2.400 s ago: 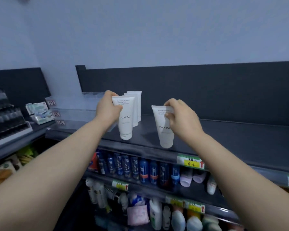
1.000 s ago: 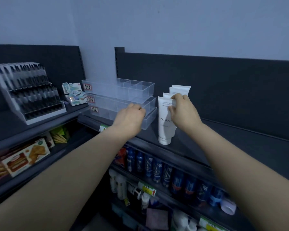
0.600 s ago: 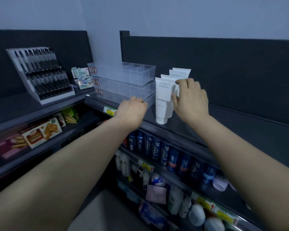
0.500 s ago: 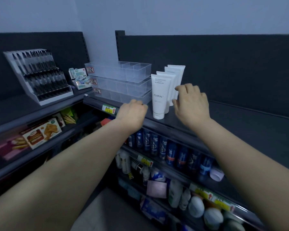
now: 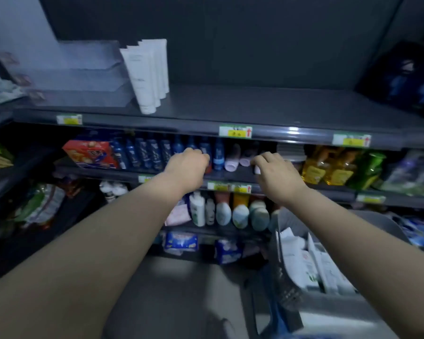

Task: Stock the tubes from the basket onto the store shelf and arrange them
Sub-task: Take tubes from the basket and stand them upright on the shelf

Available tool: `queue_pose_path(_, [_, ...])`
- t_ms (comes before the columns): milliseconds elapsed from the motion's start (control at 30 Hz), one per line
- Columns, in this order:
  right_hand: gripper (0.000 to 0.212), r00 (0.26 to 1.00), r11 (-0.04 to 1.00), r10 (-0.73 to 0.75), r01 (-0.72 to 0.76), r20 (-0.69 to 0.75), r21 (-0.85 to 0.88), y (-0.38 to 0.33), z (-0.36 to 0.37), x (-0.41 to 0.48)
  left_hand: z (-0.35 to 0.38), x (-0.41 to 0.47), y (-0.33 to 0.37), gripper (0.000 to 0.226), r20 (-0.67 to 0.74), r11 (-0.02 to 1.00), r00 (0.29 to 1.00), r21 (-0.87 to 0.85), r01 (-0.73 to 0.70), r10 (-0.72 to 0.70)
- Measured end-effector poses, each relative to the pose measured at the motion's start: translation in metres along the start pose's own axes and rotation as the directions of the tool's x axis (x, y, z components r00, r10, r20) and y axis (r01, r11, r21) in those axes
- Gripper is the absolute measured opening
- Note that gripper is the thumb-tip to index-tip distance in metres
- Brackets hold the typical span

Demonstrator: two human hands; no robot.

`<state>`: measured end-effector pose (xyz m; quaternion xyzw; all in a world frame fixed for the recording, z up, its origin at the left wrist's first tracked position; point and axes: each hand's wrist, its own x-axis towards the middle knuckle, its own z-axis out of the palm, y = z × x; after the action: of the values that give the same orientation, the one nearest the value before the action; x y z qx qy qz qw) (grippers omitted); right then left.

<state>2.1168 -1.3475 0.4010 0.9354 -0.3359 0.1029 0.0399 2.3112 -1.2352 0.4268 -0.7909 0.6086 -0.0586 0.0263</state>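
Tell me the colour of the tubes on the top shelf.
White; the tubes show best in head view.

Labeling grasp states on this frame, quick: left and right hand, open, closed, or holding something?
Left hand: open, fingers loosely curled, nothing held.
Right hand: open, fingers relaxed, nothing held.

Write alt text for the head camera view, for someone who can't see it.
The left hand and right hand, both empty, reach out in front of shelved bottles. Above them, a row of white tubes stands upright on the top shelf beside clear trays; a grey basket at lower right holds more white packs.
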Motion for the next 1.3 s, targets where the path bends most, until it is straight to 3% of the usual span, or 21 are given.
queue_pose_path(133, [0.036,0.974,0.981,0.180,-0.167,0.140,-0.100,0.058,0.010,-0.078,0.018,-0.003,0.065,0.034,0.044,0.991,0.991,-0.058,-0.121,0.124])
queue_pose_path(267, [0.039,0.902,0.937,0.345,-0.316,0.260,-0.149,0.105,0.022,-0.133,0.034,0.002,0.124,0.028,0.075,0.967,0.969,-0.115,-0.226,0.235])
queue_pose_path(467, [0.038,0.806,0.886,0.463,-0.429,0.370,-0.175,0.158,0.053,-0.184,0.059,0.026,0.191,0.029,0.106,0.934,0.945,-0.221,-0.280,0.309])
queue_pose_path(667, [0.035,0.792,0.913,0.400,-0.388,0.461,-0.125,0.208,0.094,-0.171,0.096,0.055,0.239,0.035,0.194,0.928,0.954,-0.340,-0.152,0.228])
queue_pose_path(967, [0.041,0.789,0.972,0.009,-0.151,0.614,0.179,0.186,0.179,-0.109,0.131,0.055,0.218,0.026,0.305,0.934,0.951,-0.321,0.157,-0.055])
queue_pose_path(1133, [0.062,0.709,0.882,-0.022,-0.318,0.705,0.347,0.158,0.210,-0.097,0.138,0.037,0.218,0.024,0.292,0.918,0.951,-0.344,0.198,-0.096])
queue_pose_path(1300, [0.080,0.671,0.713,0.173,-0.590,0.721,0.378,0.146,0.220,-0.095,0.138,0.037,0.221,0.031,0.241,0.903,0.968,-0.396,0.167,-0.073])
